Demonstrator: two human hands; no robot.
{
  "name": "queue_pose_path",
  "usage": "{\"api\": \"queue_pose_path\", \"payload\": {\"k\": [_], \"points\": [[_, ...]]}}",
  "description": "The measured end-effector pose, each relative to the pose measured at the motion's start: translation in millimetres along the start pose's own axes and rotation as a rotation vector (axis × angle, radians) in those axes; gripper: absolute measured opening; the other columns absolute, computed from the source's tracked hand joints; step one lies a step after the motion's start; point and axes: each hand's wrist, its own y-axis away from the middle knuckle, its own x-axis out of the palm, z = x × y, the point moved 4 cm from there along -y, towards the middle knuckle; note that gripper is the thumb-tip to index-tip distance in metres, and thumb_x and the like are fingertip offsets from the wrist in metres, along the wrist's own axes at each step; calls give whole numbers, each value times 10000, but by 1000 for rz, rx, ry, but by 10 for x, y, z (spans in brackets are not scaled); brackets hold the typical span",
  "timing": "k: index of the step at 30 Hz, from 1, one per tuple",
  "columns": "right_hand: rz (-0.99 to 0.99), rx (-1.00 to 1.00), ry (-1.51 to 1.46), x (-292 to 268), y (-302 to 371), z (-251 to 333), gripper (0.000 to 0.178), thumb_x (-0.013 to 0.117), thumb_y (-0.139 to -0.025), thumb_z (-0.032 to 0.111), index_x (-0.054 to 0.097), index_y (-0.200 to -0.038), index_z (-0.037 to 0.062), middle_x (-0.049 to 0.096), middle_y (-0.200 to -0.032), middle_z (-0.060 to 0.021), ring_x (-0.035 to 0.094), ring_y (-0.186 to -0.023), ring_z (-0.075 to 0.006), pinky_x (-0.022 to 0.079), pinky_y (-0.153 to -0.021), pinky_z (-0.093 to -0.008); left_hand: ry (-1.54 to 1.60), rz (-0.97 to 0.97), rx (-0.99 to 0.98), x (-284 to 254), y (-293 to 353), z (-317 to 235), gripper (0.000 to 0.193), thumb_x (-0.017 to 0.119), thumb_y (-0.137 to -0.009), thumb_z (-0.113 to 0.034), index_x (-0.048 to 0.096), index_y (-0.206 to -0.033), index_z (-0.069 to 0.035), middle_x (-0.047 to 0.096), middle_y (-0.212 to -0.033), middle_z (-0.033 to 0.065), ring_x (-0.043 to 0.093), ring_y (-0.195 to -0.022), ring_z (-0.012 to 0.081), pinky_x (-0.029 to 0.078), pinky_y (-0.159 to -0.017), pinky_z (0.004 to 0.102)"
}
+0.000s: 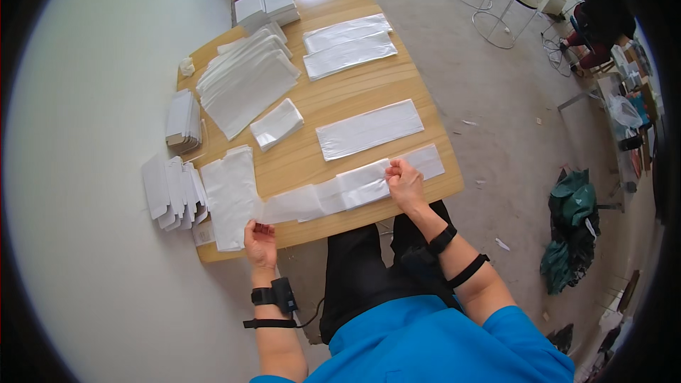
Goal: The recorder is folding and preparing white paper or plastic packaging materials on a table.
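A long strip of thin, translucent white sheet (pixel 319 199) stretches along the near edge of the wooden table. My left hand (pixel 260 244) has its fingers curled together at the strip's left end, beside a stack of flat white bags (pixel 230 191). Farther right, my right hand (pixel 406 184) is closed, pinching the glossy upper part of the strip. Under that hand a flat white folded sheet (pixel 429 160) sticks out to the right. Just beyond lies another flat white folded bundle (pixel 370 129).
A fanned pile of white bags (pixel 248 85), a small folded stack (pixel 277 125) and two flat bundles (pixel 351 46) lie on the table (pixel 340 96). White boxes (pixel 183 120) line its left side. A wall (pixel 92 156) stands left; a seated person (pixel 606 18) is far right.
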Motion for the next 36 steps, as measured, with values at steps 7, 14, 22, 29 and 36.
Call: {"api": "queue_pose_path", "payload": {"k": [7, 14, 22, 29, 36], "points": [[-73, -15, -17, -298, -88, -35, 232, 573, -811, 74, 631, -1019, -12, 697, -865, -173, 686, -782, -275, 537, -723, -367, -1070, -313, 787, 626, 364, -174, 189, 564, -914, -121, 583, -1061, -3, 572, -937, 63, 527, -752, 181, 455, -676, 297], [-315, 23, 397, -1043, -235, -129, 227, 678, -765, 180, 625, -922, 24, 649, -815, -131, 642, -780, -281, 513, -720, -389, -1294, 620, 646, 2209, 626, 968, 306, 670, -827, -97, 585, -1120, -66, 544, -949, 86, 565, -862, 246, 464, -748, 348], [-319, 40, 465, -988, -239, -221, 264, 739, -697, 189, 604, -879, 54, 602, -881, -104, 606, -823, -282, 493, -726, -406, -1860, 997, 982, 2188, 393, 1406, 803, 633, -822, -475, 310, -1465, -119, 218, -1554, 55, 137, -1440, 301, 74, -1176, 499], [-255, 32, 406, -995, -267, -308, 187, 738, -687, 171, 649, -812, 64, 602, -830, -94, 606, -769, -270, 496, -704, -384, -1997, 1157, 948, 2129, 337, 1472, 934, 490, -797, -697, 253, -1497, -126, 148, -1587, 49, 39, -1471, 292, -21, -1179, 517], [-315, -66, 185, -956, -147, -114, 163, 693, -744, 127, 630, -855, 25, 644, -754, -98, 638, -696, -232, 505, -652, -353, -1857, 1090, 840, 2173, 402, 1344, 868, 541, -821, -637, 280, -1488, -147, 157, -1585, 58, 43, -1470, 302, -53, -1158, 555]]}}
